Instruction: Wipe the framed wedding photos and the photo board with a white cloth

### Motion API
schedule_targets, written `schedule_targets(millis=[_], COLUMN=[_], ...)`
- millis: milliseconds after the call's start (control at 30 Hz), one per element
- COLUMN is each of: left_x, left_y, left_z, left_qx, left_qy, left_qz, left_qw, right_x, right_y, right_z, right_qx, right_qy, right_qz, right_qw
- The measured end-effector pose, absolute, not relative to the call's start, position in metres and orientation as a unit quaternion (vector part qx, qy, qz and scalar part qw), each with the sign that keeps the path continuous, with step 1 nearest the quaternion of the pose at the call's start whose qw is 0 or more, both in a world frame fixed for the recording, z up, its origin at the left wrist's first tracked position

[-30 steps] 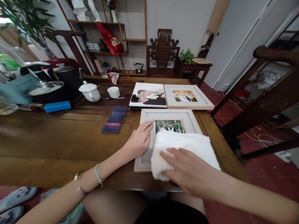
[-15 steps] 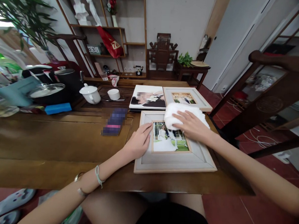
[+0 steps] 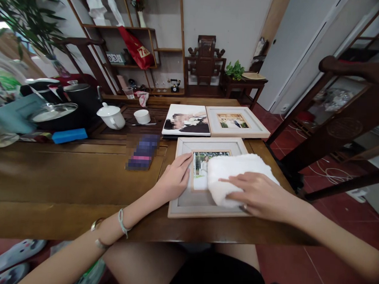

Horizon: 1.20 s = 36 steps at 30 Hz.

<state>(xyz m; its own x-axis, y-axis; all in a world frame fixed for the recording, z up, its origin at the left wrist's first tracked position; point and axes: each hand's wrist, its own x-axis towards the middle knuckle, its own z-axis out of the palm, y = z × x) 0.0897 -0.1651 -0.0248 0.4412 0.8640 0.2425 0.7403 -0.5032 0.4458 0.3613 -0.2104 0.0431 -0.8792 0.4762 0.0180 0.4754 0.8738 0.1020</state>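
Observation:
A picture frame [image 3: 186,209] with a pale wood edge and a wide grey mat lies face up near the table's front edge. Its wedding photo [image 3: 201,169] is partly covered by a folded, fluffy white cloth [image 3: 238,165]. My right hand [image 3: 258,195] holds the cloth and presses it on the right half of the frame, hiding that side's lower corner. Across the frame's left side rests my left hand [image 3: 175,177], its fingers stretched flat and their tips by the photo's left border. Nothing shows in that hand.
Behind lie a photo panel [image 3: 187,119] and a second grey frame [image 3: 213,120]. To the left are a dark pixelated object [image 3: 143,152], a white cup [image 3: 142,116], a lidded white teapot [image 3: 111,116], a blue block [image 3: 69,135] and pots. A wooden chair [image 3: 337,123] stands at right.
My right hand and the white cloth have moved from the frame's upper right toward me, down over the photo's right part. My left hand has stayed on the frame's left side.

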Motion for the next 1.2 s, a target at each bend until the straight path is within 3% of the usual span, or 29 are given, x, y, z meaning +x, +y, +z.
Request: schedule_targets(millis=[200,600,967,1200], left_x=[0.088,0.088,0.089,0.088], left_y=[-0.164,-0.165,-0.163,-0.163], left_z=[-0.027,-0.022,-0.026,-0.026], left_qx=[0.842,0.841,0.844,0.85], left_qy=[0.472,0.476,0.479,0.473], left_qz=[0.222,0.21,0.198,0.193], left_qw=[0.136,0.149,0.134,0.129], right_x=[0.355,0.392,0.361,0.351], right_y=[-0.238,-0.108,-0.206,-0.252], right_z=[0.055,0.02,0.05,0.049], right_qx=[0.248,0.341,0.331,0.282], right_qy=[0.969,0.918,0.942,0.958], right_qz=[0.008,0.197,0.038,-0.052], right_qw=[0.008,-0.039,0.047,-0.017])
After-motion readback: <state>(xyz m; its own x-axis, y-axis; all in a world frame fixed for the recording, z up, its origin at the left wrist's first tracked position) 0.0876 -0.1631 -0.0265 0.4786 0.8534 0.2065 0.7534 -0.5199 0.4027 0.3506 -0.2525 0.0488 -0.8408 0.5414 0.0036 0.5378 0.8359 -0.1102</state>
